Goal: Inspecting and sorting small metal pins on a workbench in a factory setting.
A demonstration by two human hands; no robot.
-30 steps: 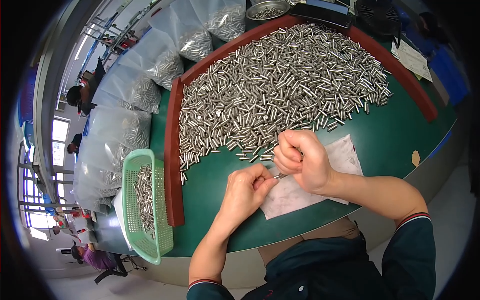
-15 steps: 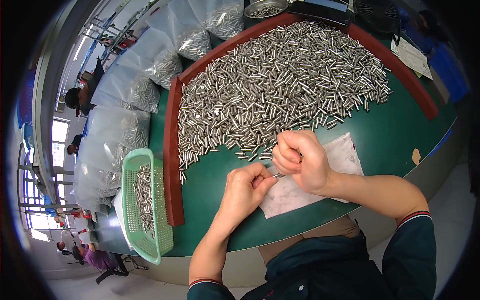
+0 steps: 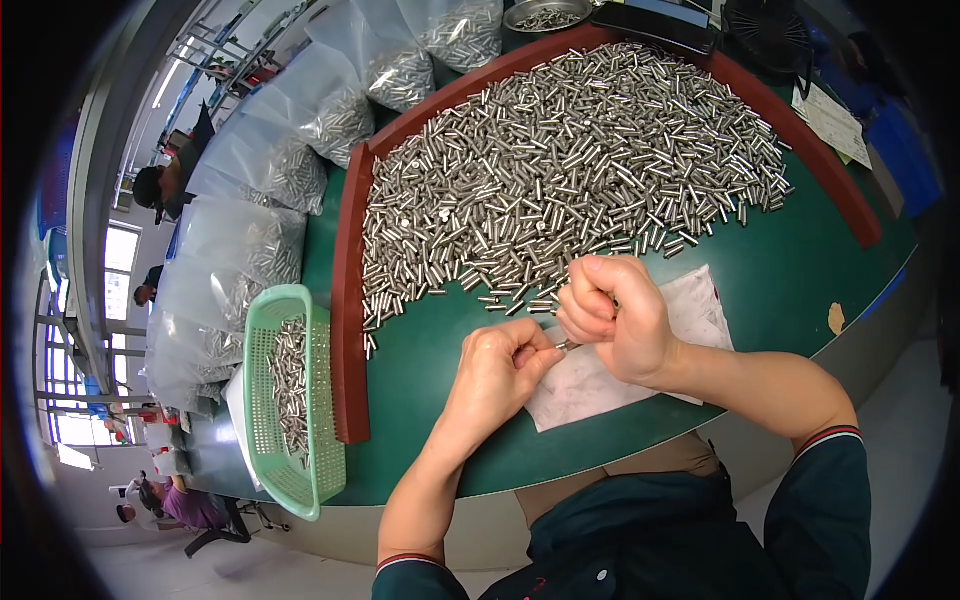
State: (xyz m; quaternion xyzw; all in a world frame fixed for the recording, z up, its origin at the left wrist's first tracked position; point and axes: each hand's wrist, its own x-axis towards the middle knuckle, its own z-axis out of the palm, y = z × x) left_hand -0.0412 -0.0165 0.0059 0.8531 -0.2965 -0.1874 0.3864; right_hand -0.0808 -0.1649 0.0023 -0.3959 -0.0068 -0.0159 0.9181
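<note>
A small metal pin (image 3: 567, 346) shows between my two hands, just above a white cloth. The thumb and fingertips of my left hand (image 3: 497, 372) pinch its near end. My right hand (image 3: 622, 318) is closed in a fist against the pin's other end, and whatever lies inside those fingers is hidden. Beyond my hands spreads a wide heap of short, shiny metal pins (image 3: 560, 170). The stained white cloth (image 3: 585, 390) lies flat under my hands on the green table (image 3: 420, 350).
A dark red wooden border (image 3: 350, 330) fences the heap. To the left stand a green plastic basket (image 3: 325, 420) with pins inside and several clear bags (image 3: 270, 240) of pins. At the back are a metal bowl (image 3: 545, 17), a dark flat device (image 3: 655, 27) and papers (image 3: 835, 125).
The view has shifted slightly. My hands keep nearly the same pose, and less of the pin shows between them now.
</note>
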